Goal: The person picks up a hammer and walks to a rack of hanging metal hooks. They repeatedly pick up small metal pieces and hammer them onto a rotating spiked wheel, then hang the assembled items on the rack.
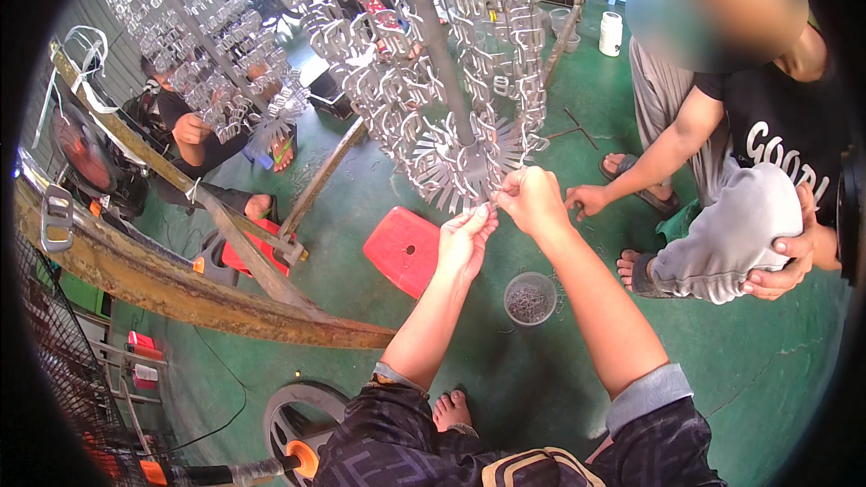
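Seen from above, on a green workshop floor. Central landmark: a tall grey metal pole (439,45) hung all round with dense clusters of small silvery metal pieces (379,81), bent and loop-shaped, shiny, stacked in tiers like a tree. At the pole's foot, a ring of flat silvery prongs (451,176) fanning outward like spokes.

Just right of the pole's foot, right hand (532,200), fingers curled together, pinching something tiny at the tip of one prong; too small to tell what. Just below that, left hand (466,239), raised, fingertips pinched at the same spot, touching or nearly touching the right hand.

Below the pole, between the two forearms, a small round grey tub (529,298) of dark little metal bits on the floor. Left of the tub, a red plastic stool (403,250).

Right of the pole, another person crouching in grey trousers and sandals, one hand (586,201) reaching toward the prongs, the other resting on a knee. Far left of the pole, a second hung rack (194,27), a seated person behind it, and a rusty slanting beam (180,289).
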The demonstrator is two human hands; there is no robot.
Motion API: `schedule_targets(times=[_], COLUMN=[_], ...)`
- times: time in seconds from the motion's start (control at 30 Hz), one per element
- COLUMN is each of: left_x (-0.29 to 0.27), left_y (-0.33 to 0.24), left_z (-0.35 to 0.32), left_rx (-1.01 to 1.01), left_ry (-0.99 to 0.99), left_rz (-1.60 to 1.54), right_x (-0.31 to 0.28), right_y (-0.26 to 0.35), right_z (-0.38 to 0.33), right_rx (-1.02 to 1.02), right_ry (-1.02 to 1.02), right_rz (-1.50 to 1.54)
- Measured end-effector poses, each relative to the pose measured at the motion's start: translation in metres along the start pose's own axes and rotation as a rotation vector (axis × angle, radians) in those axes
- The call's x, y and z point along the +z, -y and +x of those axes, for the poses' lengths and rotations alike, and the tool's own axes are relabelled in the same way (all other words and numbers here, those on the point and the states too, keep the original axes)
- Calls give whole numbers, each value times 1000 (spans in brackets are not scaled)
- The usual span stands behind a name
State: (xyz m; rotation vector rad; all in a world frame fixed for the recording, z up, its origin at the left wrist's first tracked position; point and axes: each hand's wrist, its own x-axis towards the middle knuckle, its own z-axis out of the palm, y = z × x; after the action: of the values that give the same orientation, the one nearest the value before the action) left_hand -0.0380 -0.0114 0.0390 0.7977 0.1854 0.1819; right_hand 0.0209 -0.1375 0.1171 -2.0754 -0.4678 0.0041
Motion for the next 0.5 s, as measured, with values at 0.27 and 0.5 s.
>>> schedule_targets(times=[0.27, 0.5], left_x=[0, -2], left_y=[1, 6], left_z=[0, 1], left_rx=[-6, 28], left_ry=[-3, 2], left_rz=[-35, -2], right_x=[2, 0], right_y=[6, 11], right_z=[-3, -8], right_rx=[-1, 14], right_ry=[7, -40], right_rz=[-28, -12])
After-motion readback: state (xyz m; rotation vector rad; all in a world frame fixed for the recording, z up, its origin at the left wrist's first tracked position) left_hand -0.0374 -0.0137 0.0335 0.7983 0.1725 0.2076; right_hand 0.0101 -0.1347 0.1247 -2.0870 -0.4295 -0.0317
